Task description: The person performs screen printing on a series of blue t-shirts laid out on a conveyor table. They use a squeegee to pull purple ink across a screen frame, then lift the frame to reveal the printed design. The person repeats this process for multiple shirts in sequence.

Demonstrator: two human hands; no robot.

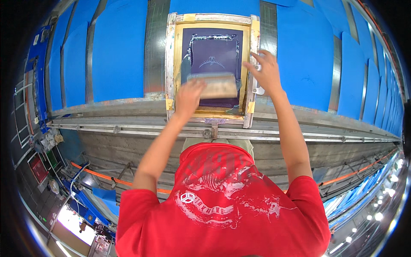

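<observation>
A wooden-framed printing screen (170, 55) lies in front of me, with yellow tape at its corners. Its dark purple mesh (214, 49) carries a pale arched design and a glossy dark band of ink near the far edge. My left hand (191, 93) is closed round the left end of a wooden squeegee (220, 87), which lies across the nearer part of the mesh; both are blurred by motion. At the frame's right side, my right hand (266, 72) has its fingers apart and holds nothing; whether its fingertips touch the frame I cannot tell.
Blue sheets (117, 55) lie in a row along the long metal table on both sides of the screen. A metal rail (150, 129) runs along the table's near edge, between it and my body. Orange strips (100, 174) stretch along the structure behind me.
</observation>
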